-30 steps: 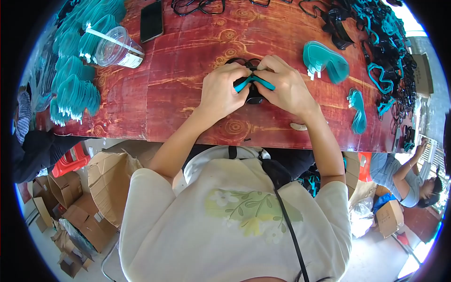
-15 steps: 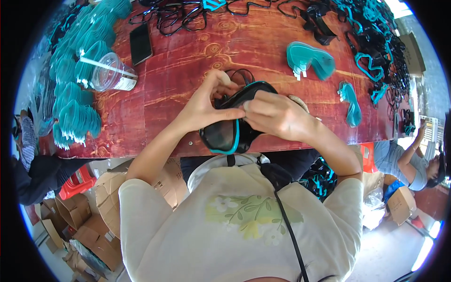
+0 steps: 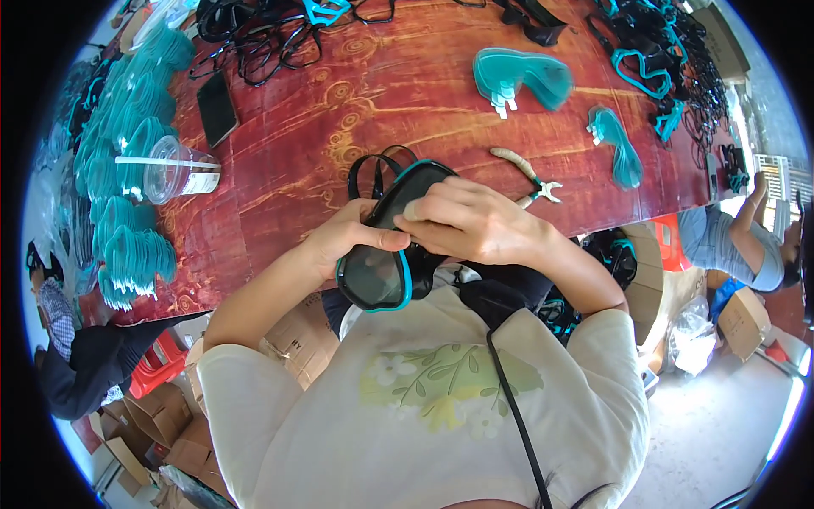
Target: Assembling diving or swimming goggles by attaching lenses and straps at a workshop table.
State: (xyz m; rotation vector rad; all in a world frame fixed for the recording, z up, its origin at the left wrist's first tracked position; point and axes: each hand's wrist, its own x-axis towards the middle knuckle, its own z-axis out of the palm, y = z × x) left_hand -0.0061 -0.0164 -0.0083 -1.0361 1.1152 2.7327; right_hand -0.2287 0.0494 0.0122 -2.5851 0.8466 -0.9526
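Observation:
A diving mask with a black skirt and a teal frame is held tilted at the table's near edge. My left hand grips its left side, the thumb lying across the middle of the mask. Over the right half, my right hand is closed with its fingertips pinched at the mask's centre, hiding much of that side. Whether a small part sits between those fingertips cannot be made out. A black strap loops out behind the mask. Just beyond my right hand lie pliers with pale handles, jaws apart.
Teal lens-shaped sheets and a smaller stack lie to the right. Many more teal sheets line the left, beside a plastic cup and a phone. Black straps and teal frames heap far right. Another person sits at right.
The mask has turned steeper and come closer to my body, with both hands still on it. My right hand has shifted, uncovering the pliers. The whole view has also swung slightly.

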